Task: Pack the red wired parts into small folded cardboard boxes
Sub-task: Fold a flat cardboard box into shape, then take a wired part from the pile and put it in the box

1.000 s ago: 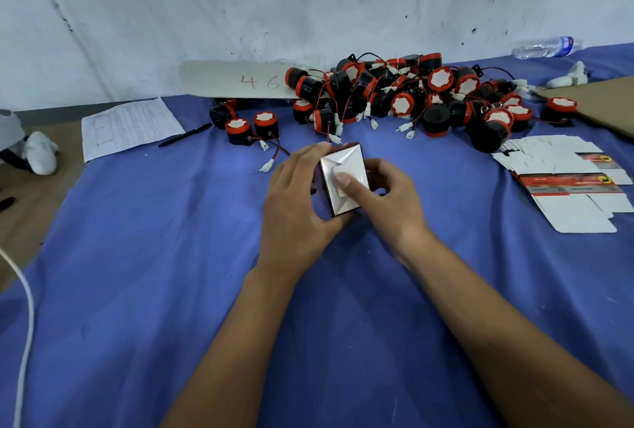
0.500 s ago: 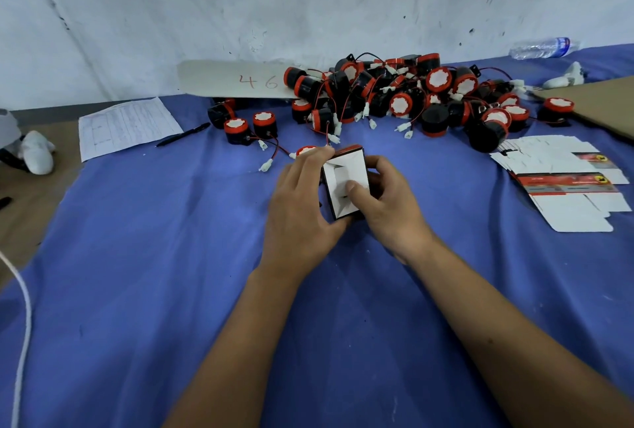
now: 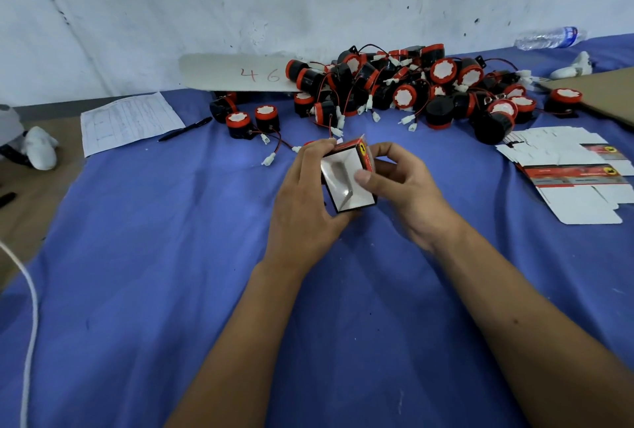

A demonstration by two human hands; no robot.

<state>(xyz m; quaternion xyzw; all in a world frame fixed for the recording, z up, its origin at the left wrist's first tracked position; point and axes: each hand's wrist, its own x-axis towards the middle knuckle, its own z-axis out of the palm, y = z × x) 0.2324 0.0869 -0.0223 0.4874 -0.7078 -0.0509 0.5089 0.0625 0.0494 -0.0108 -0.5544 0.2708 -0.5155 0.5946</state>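
A small cardboard box (image 3: 346,180), red and black outside and white inside, is held above the blue cloth with its open end towards me. My left hand (image 3: 305,201) grips its left side. My right hand (image 3: 401,184) holds its right side, thumb pressed on the white inner flap. Just behind the box a red wired part (image 3: 308,144) peeks out past my left fingers. A big heap of red and black wired parts (image 3: 404,88) lies at the back, with two loose ones (image 3: 252,120) to its left.
Flat unfolded box blanks (image 3: 576,173) lie at the right. A printed sheet (image 3: 127,120) and a pen (image 3: 185,129) are at the back left, a card marked 46 (image 3: 236,74) leans on the wall, a water bottle (image 3: 549,38) lies far right. White cord (image 3: 31,318) runs down the left edge.
The box has turned in my hands, its red printed side now showing on the right. My right thumb has slid from the middle of the flaps to the right edge.
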